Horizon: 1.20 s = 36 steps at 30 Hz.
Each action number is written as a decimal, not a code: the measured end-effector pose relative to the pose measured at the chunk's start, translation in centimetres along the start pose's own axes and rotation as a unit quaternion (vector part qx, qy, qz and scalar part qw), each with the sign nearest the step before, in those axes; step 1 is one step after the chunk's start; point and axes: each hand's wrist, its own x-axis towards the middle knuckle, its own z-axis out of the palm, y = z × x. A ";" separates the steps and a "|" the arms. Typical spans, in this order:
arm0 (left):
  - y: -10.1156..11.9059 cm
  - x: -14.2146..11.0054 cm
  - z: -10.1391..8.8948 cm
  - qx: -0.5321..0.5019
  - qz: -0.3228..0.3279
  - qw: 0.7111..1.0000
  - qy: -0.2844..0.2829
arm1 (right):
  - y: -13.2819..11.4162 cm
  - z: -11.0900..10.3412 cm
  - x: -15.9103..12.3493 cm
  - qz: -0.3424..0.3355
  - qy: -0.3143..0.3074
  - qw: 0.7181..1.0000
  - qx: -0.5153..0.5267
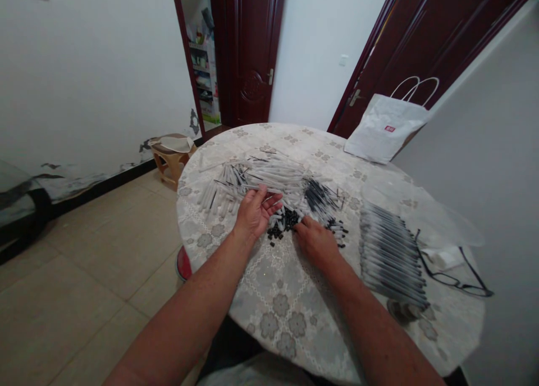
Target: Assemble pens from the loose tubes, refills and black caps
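My left hand (pixel 256 210) rests on the near edge of a pile of white pen barrels (pixel 261 179), fingers curled around one barrel. My right hand (pixel 316 241) lies knuckles up beside a heap of small black caps (pixel 284 222), its fingertips pinched down at the caps; what they hold is hidden. Just beyond lies a bunch of thin black refills (pixel 319 196). A neat row of assembled pens (pixel 389 253) lies to the right of my right hand.
The round table (pixel 278 302) has a floral lace cloth. A white paper bag (pixel 385 129) stands at the far edge against the wall. Black glasses (pixel 457 274) and clear plastic (pixel 421 212) lie at the right. A small wooden stool (pixel 172 153) stands on the floor, left.
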 end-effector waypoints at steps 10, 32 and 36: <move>-1.5 -1.1 0.8 0.083 -0.064 0.992 -0.067 | 0.4 -1.4 -0.4 0.197 0.134 0.867 0.438; -2.6 -1.6 0.9 0.113 -0.093 0.985 -0.091 | 0.0 -0.7 0.2 0.194 0.152 0.748 0.616; -2.6 -1.6 0.9 0.121 -0.093 0.984 -0.098 | 0.0 -0.6 0.4 0.198 0.149 0.735 0.631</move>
